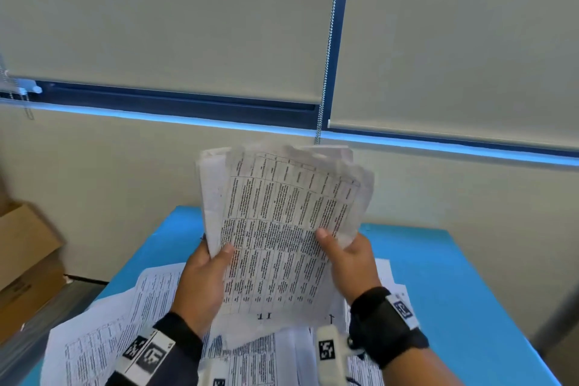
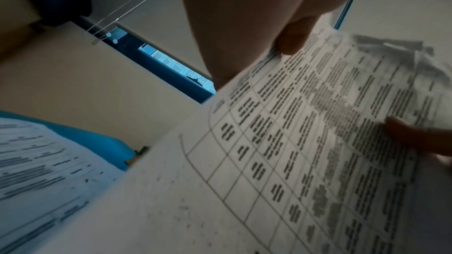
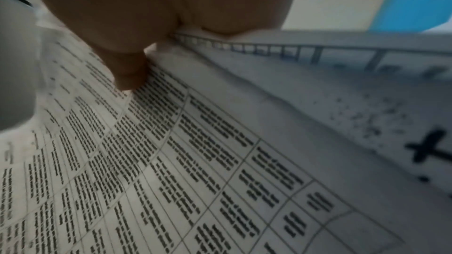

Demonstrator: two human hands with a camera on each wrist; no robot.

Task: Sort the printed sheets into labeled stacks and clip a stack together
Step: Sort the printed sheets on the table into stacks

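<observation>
Sheaf of printed sheets [image 1: 282, 222] held up, both hands.
Left hand [image 1: 200, 285] and right hand [image 1: 351, 263] pinch its lower edges, thumbs in front; loose sheets [image 1: 103, 338] cover blue surface [image 1: 454, 276].

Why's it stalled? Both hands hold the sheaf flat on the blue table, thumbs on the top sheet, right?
Not flat on the table. The head view shows the sheaf lifted above the blue table and held up toward the wall. The rest holds: the left hand and right hand both grip it, thumbs on the top sheet.
</observation>
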